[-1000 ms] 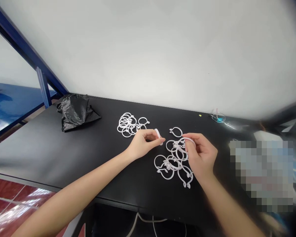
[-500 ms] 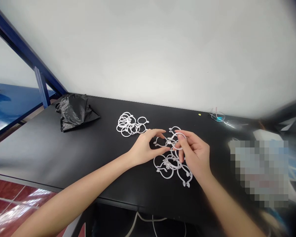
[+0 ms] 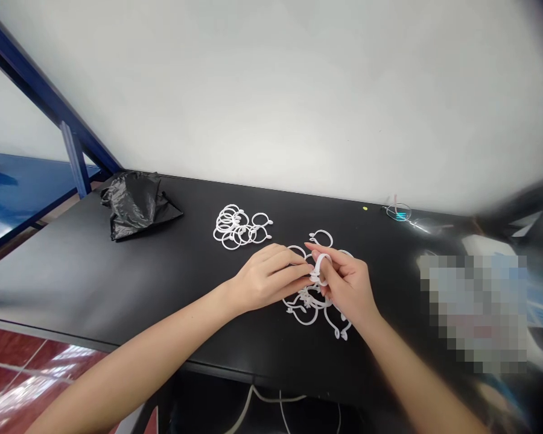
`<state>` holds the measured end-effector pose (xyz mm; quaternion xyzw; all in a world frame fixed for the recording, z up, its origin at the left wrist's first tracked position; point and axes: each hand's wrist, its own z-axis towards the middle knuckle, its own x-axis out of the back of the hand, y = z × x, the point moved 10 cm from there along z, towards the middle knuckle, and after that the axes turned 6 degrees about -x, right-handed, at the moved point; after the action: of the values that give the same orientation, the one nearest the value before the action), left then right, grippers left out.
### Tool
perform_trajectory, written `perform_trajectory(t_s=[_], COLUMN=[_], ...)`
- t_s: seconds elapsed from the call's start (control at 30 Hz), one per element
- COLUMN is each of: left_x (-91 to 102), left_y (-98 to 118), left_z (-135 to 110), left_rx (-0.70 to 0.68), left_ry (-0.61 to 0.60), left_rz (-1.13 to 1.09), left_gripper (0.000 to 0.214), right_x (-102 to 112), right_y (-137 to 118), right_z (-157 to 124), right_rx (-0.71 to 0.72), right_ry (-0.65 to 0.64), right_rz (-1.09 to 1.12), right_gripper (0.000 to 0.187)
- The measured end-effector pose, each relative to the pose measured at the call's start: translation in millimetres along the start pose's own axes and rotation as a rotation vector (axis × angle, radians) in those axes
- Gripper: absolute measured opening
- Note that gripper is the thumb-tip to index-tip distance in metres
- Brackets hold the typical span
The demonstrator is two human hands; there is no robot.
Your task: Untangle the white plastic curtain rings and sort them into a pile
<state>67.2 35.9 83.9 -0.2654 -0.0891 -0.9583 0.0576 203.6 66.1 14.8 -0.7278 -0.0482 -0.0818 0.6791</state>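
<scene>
My right hand point(image 3: 346, 283) pinches a white plastic shower curtain ring point(image 3: 324, 258) by its loop, holding it raised over the table. My left hand point(image 3: 274, 274) reaches in from the other side, fingers closed on the knobbed ends of that same ring. Beneath both hands lies a loose heap of white rings point(image 3: 305, 322), several of them with their ends apart; the hands cover part of it. One ring point(image 3: 328, 234) lies just beyond the heap. Farther back and to the left is a second cluster of rings point(image 3: 231, 242), many of which look closed.
A crumpled black plastic bag point(image 3: 133, 205) sits at the back left of the black table point(image 3: 163, 289). Toward the back right are a coiled clear item with a blue part point(image 3: 402, 213) and a small yellow bit point(image 3: 365, 208). A blurred package point(image 3: 479, 313) lies at the right.
My left hand has closed from an open curve and moved onto the ring in my right hand. The ring has turned more edge-on, and my right hand has shifted slightly left.
</scene>
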Motion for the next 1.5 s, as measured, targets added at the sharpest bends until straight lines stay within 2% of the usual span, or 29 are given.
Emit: perform_trajectory(t_s=[0.07,0.17,0.47,0.57,0.67,0.73,0.8,0.9,1.03,1.23,1.33,1.4,1.5], left_x=[1.3,3.3,-3.6,-13.5,-24.8,-34.3,-41.9,-44.8,-40.1,-25.9,-19.6,-17.2,-11.2], left_y=[0,-1,7,-3,-28,-41,-47,-51,-53,-50,-40,-31,-15], left_z=[0,-1,1,-1,-11,-22,-30,-33,-28,-18,-13,-8,-2], left_rx=[-0.012,-0.005,-0.051,0.043,0.254,0.359,0.393,0.400,0.415,0.374,0.302,0.220,0.085], left_ry=[0.004,0.022,-0.044,-0.147,-0.291,-0.422,-0.534,-0.592,-0.560,-0.436,-0.339,-0.283,-0.185], left_rz=[0.030,0.023,-0.022,-0.052,-0.068,-0.075,-0.074,-0.037,-0.011,0.005,-0.082,-0.122,-0.027], left_gripper=[0.013,0.021,0.035,0.049,0.064,0.062,0.054,0.042,0.034,0.025,0.030,0.042,0.055], right_x=[-4,-10,-13,-3,12,19,23,26,24,23,19,15,10], right_y=[0,0,-13,-14,-14,-14,-15,-17,-16,-12,-8,-5,-2], right_z=[0,-1,-4,-4,-3,-2,0,-1,-1,0,1,1,1], right_rx=[-0.007,0.005,0.140,0.150,0.142,0.129,0.118,0.132,0.147,0.100,0.053,0.026,0.032], right_ry=[-0.031,-0.079,-0.055,0.037,0.178,0.227,0.253,0.284,0.284,0.265,0.208,0.176,0.147], right_rz=[-0.015,-0.024,-0.158,-0.161,-0.161,-0.159,-0.155,-0.157,-0.156,-0.166,-0.149,-0.161,-0.219], right_gripper=[0.037,0.037,0.030,0.027,0.026,0.025,0.023,0.019,0.018,0.021,0.022,0.023,0.025])
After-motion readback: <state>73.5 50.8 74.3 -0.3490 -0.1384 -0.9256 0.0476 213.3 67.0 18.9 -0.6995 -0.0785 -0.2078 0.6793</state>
